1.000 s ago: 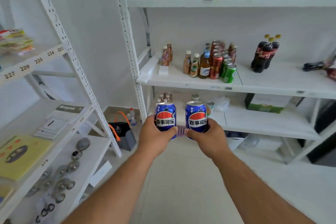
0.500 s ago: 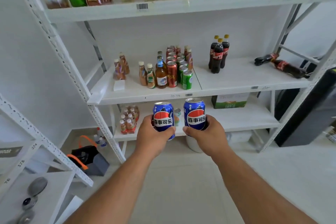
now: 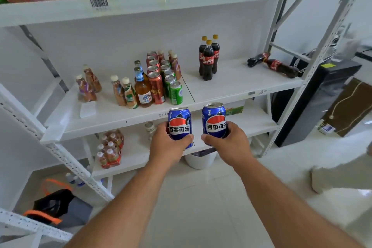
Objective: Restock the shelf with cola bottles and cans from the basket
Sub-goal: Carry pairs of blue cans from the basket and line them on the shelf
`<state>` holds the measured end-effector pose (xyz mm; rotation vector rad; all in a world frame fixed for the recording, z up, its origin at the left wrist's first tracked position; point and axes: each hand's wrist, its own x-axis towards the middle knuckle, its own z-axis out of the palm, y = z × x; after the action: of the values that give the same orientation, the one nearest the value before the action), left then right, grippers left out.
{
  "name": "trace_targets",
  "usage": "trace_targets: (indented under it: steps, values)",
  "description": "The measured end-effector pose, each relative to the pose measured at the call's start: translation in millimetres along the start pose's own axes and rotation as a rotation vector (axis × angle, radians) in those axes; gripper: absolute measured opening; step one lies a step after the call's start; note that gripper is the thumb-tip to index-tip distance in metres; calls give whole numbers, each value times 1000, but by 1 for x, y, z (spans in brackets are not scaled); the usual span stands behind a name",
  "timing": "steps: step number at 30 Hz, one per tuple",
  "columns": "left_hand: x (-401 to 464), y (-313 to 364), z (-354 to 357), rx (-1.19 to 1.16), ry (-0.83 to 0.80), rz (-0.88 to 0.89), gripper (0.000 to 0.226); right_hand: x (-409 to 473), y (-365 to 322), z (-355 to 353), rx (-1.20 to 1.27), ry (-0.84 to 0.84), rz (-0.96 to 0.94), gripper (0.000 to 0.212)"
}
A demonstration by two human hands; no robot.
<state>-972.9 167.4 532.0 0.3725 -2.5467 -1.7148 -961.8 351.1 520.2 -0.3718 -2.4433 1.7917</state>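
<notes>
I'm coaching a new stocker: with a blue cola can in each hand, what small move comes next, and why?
Probably lift both hands toward the white middle shelf: the left hand and right hand each grip an upright blue cola can below its front edge.

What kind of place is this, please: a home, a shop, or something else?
Most likely a small shop or a mock store. White metal shelves hold drinks grouped by kind, such as cola bottles and rows of cans. The top shelf edge carries a barcode label, as shop shelves do.
</notes>
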Motion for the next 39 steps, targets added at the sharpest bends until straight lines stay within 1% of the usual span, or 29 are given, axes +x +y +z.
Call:
trace_targets:
  steps: [3, 11, 15, 18, 24, 30, 35, 39]
  values:
    - [24, 8, 8, -6, -37, 19, 71, 19, -7, -1, -16, 44, 3, 63]
    - [74, 31, 38, -59, -137, 54, 60, 63, -14, -14, -26, 115, 17, 61]
    - [91, 44, 67, -52, -139, 63, 60, 90, -8, -34, -16, 137, 18, 62]
    - [101, 56, 96, -51, -135, 73, 64, 113, 0, -57, -5, 142, 17, 62]
    - [116, 92, 177, -34, -113, 94, 69, 171, 24, -122, 17, 127, 4, 62]
    - [128, 123, 252, -28, -84, 76, 71, 225, 46, -185, 13, 73, 1, 58]
    - [144, 134, 284, -31, -69, 42, 59, 261, 53, -209, 11, 49, 9, 54]
    - [167, 139, 296, -30, -54, 26, 60, 288, 54, -211, 16, 22, 12, 52]
